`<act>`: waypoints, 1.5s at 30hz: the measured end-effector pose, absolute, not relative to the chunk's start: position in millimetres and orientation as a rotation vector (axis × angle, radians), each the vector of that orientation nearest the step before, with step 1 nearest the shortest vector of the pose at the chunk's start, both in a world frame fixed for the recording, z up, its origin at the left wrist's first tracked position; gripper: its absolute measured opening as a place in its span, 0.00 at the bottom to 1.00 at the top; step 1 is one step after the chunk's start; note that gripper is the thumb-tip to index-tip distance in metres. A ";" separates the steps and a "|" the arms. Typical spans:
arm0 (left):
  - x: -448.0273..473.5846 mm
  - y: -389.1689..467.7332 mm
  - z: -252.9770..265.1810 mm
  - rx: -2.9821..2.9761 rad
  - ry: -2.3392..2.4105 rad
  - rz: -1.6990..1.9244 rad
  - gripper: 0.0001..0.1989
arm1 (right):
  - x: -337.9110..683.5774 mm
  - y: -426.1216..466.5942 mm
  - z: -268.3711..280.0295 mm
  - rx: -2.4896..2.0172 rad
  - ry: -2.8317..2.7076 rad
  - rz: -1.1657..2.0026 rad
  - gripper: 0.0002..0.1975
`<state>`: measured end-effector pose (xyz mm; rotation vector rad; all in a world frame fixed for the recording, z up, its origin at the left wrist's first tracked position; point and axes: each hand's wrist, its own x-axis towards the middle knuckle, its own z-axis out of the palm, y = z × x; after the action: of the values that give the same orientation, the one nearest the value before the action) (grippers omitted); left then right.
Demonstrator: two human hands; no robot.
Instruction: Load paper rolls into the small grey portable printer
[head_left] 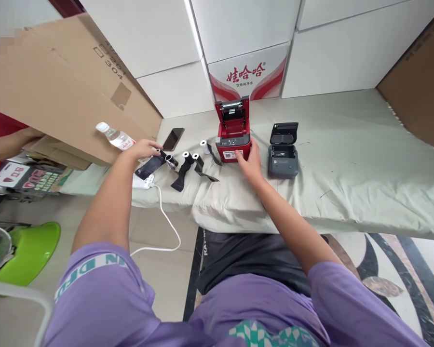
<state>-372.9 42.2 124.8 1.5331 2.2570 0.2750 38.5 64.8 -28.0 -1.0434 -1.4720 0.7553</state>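
Observation:
A red label printer (235, 153) stands on the cloth-covered surface with its lid raised. My right hand (251, 163) grips its right front corner, thumb on the front face and fingers along the side. My left hand (143, 149) reaches over the left end of a group of rolls, fingers stretched out, beside a black roll (152, 166) with a loose tail. Right of that are a small roll (171, 161), two black rolls with unwound strips, (185, 168) and a black-tailed roll (198, 166), and a white-ended roll (205, 146). Whether my left fingertips touch the black roll is unclear.
A dark grey printer (282, 166) with its lid up stands to the right. A phone (173, 139), a water bottle (115, 137) and a white power strip (143, 182) with a cable lie left. White boxes (248, 72) line the back; another person's arm (10, 144) shows far left.

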 end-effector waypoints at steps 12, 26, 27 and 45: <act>-363.8 48.4 106.2 1.328 2.254 0.309 0.19 | 39.0 64.1 -29.0 -1.050 -1.477 0.760 0.39; -370.9 55.7 107.3 1.514 2.431 0.142 0.18 | 37.5 72.0 -37.9 -1.047 -1.491 0.701 0.39; -370.7 54.9 110.6 1.645 2.459 0.141 0.19 | 37.6 72.6 -38.3 -1.048 -1.490 0.702 0.39; -264.7 75.7 114.5 1.753 2.100 -0.360 0.27 | 39.5 73.6 -37.5 -1.051 -1.495 0.709 0.39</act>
<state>-264.7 75.7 114.5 1.7529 2.0996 -0.3599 39.5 73.6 -37.5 -1.0515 -1.4947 0.7088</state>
